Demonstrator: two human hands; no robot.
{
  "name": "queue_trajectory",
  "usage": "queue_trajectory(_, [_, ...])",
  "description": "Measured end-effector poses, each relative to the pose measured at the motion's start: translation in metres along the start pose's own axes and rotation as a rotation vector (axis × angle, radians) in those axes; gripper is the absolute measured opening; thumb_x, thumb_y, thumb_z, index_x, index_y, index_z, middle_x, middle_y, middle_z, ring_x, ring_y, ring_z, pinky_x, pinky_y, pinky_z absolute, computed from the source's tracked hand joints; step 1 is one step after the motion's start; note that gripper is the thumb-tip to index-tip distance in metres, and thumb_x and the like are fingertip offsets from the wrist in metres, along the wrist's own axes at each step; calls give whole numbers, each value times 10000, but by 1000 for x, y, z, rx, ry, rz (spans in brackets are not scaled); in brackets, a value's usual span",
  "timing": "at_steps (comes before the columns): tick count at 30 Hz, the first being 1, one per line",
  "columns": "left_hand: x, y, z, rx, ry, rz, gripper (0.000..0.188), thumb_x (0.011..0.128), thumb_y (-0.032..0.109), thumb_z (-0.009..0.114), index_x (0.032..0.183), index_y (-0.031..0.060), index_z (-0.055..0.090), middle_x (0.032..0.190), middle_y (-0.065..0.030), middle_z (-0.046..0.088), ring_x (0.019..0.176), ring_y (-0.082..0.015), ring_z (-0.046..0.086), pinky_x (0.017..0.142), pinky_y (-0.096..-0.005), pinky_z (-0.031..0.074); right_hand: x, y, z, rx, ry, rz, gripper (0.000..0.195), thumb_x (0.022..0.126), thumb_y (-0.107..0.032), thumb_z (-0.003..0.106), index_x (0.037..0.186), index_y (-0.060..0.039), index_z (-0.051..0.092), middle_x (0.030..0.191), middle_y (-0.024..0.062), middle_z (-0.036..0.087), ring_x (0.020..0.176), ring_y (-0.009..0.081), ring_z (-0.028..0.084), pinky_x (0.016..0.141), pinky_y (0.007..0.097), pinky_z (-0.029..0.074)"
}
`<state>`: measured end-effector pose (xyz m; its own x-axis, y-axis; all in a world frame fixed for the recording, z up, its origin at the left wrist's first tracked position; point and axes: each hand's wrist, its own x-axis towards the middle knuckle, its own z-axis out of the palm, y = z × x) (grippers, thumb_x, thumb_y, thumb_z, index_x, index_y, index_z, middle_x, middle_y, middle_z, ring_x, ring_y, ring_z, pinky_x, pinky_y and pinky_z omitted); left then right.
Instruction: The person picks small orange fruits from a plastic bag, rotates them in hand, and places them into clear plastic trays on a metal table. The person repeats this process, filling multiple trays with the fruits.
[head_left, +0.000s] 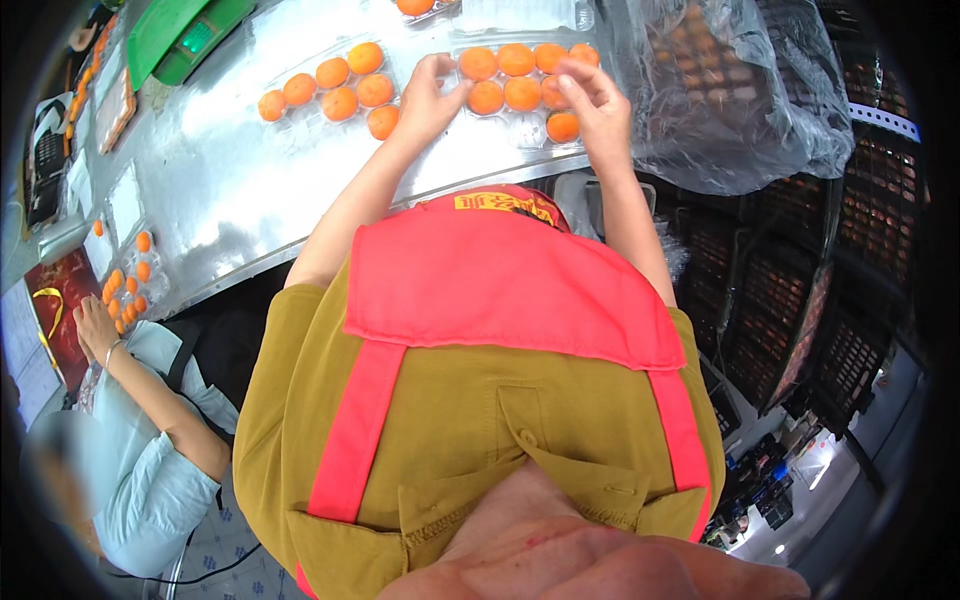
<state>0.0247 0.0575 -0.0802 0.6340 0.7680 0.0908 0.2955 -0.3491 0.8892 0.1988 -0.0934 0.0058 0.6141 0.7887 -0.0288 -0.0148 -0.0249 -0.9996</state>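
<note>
Several orange mandarins (523, 94) sit in the cups of a clear plastic tray (525, 135) on the metal table. At this tray's left edge is my left hand (435, 97), thumb and fingers apart, its thumb tip beside a mandarin. My right hand (596, 101) is over the tray's right side, its fingertips at a mandarin they partly cover; a firm grip cannot be made out. Below that hand, one more mandarin (562, 127) lies in the front row. Left of my left hand, a second clear tray (300, 120) bears several mandarins (340, 103).
A green scale (184, 37) with a lit display stands at the table's back left. Clear plastic film (720, 97) drapes over crates at right. At far left, a co-worker's hand (96, 326) is beside another fruit tray (154, 281). Stacked dark crates (757, 322) stand at right.
</note>
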Motion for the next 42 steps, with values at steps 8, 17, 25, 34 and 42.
queue_trajectory(8, [-19,28,-5,365,-55,166,486,734,299,798,1111,56,610,1354,-192,476,1216,-363,489,995,-434,432,36,-13,0,-43,-28,-112,338,888,-149,665,1186,5,619,1127,114,660,972,144,635,845,274,507])
queue_trajectory(17, [-23,29,3,469,-37,209,499,703,241,802,1143,86,625,1286,-118,524,1208,-322,482,975,-438,408,15,16,-1,-30,-49,81,303,892,-111,657,1161,23,618,1092,97,665,965,141,635,833,271,523])
queue_trajectory(25, [-27,21,11,277,51,182,440,694,173,785,1083,90,595,1318,-100,502,1269,-324,433,1025,-452,362,6,32,1,15,-100,118,277,917,-99,624,1173,6,611,1114,86,660,1004,156,645,800,263,509])
queue_trajectory(34, [-32,65,-9,-142,-21,79,479,756,103,754,1186,42,553,1194,-107,596,1146,-234,561,998,-366,437,-7,13,16,175,-305,272,429,944,-211,596,1317,-22,498,1176,100,623,1042,194,631,821,308,535])
queue_trajectory(42, [-33,85,-15,-188,19,224,525,737,87,775,1208,65,543,1138,-107,630,1061,-257,622,912,-347,497,-11,-11,27,283,-367,212,447,917,-175,625,1309,-6,495,1161,118,623,1042,179,621,813,295,537])
